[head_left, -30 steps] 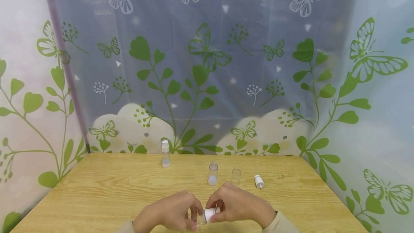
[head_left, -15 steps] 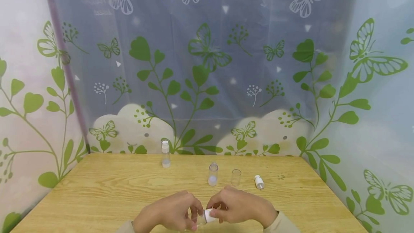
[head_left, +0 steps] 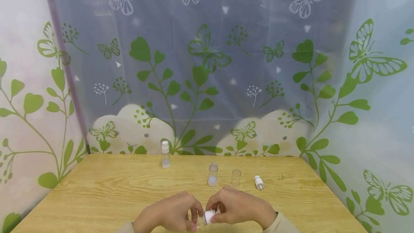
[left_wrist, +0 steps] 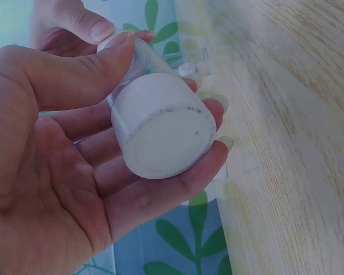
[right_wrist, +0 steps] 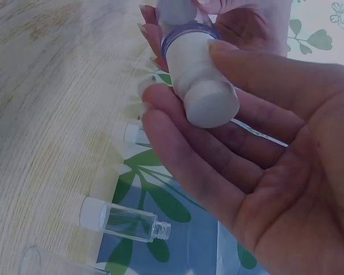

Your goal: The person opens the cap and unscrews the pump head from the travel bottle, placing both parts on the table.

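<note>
Both hands hold one small clear pump bottle with a white base [left_wrist: 163, 129], tilted sideways low over the table. My left hand [head_left: 176, 212] grips the clear body, thumb on one side and fingers round the other, as the left wrist view shows. At the other end, my right hand [head_left: 237, 206] pinches the white pump top [right_wrist: 195, 63] between thumb and fingers; a bluish ring circles the bottle where the top meets it. Beyond the hands stand an uncapped clear bottle [head_left: 212, 176] with a bare threaded neck and a clear cap [head_left: 236, 178]. A loose white pump top [head_left: 259, 182] lies to their right.
Another bottle [head_left: 165, 155] with its white top on stands at the back left of the wooden table [head_left: 106, 190]. Patterned curtains [head_left: 207, 82] with leaves and butterflies enclose the back and both sides.
My right thumb moved up over the white pump top half a second ago and is now back at its lower edge. My left hand and the things on the table have kept their places.
</note>
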Demonstrator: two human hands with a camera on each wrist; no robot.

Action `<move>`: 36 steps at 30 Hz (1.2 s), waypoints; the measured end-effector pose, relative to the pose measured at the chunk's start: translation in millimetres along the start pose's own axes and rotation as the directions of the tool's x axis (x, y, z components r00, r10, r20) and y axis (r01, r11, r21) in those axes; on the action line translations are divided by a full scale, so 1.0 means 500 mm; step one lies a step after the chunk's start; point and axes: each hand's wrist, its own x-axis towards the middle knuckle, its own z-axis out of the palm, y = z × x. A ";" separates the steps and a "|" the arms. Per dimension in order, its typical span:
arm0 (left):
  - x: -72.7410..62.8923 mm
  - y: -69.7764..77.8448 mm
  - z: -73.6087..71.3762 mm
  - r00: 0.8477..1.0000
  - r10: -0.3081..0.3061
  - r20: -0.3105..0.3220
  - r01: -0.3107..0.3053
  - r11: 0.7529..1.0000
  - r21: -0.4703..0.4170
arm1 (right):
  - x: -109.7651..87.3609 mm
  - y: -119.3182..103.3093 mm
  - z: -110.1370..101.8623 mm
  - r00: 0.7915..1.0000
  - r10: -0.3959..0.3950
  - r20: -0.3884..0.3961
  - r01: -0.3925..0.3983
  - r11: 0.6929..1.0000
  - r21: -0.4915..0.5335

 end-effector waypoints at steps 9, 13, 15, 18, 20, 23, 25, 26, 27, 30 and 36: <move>0.001 -0.001 -0.002 1.000 0.003 0.002 -0.003 1.000 0.000 | 0.001 0.002 0.002 1.000 -0.011 -0.015 0.011 1.000 0.010; 0.000 -0.002 -0.002 1.000 0.004 0.000 -0.004 1.000 0.007 | 0.001 0.002 0.002 1.000 -0.017 -0.014 0.017 1.000 0.003; -0.001 -0.003 -0.002 1.000 0.001 -0.003 -0.001 1.000 0.007 | 0.000 0.002 0.002 1.000 -0.013 -0.010 0.013 1.000 0.002; -0.002 -0.002 -0.003 1.000 -0.007 -0.008 0.008 1.000 0.007 | -0.001 0.003 0.001 1.000 0.013 0.000 -0.013 1.000 0.015; -0.003 -0.001 -0.004 1.000 -0.014 -0.011 0.014 1.000 0.007 | -0.002 0.004 -0.001 0.999 0.036 0.007 -0.036 0.999 0.027; -0.003 0.001 -0.004 1.000 -0.018 -0.011 0.018 1.000 0.009 | -0.003 0.006 -0.003 0.999 0.052 0.016 -0.052 0.998 0.036; -0.003 0.001 -0.004 1.000 -0.021 -0.009 0.021 1.000 0.006 | -0.003 0.008 -0.004 0.998 0.050 0.024 -0.051 0.998 0.039; -0.003 0.000 -0.004 1.000 -0.021 -0.009 0.021 1.000 0.003 | -0.003 0.009 -0.004 0.999 0.046 0.027 -0.048 0.998 0.042; -0.002 0.000 -0.004 1.000 -0.021 -0.009 0.021 1.000 0.002 | -0.003 0.010 -0.005 0.999 0.044 0.031 -0.045 0.998 0.045; -0.001 -0.002 -0.005 1.000 -0.021 -0.006 0.021 1.000 -0.006 | -0.003 0.011 -0.006 0.998 0.029 0.047 -0.033 0.997 0.072; -0.001 -0.004 -0.006 1.000 -0.020 -0.004 0.020 1.000 -0.014 | -0.003 0.009 -0.002 0.997 0.026 0.072 -0.034 0.992 0.120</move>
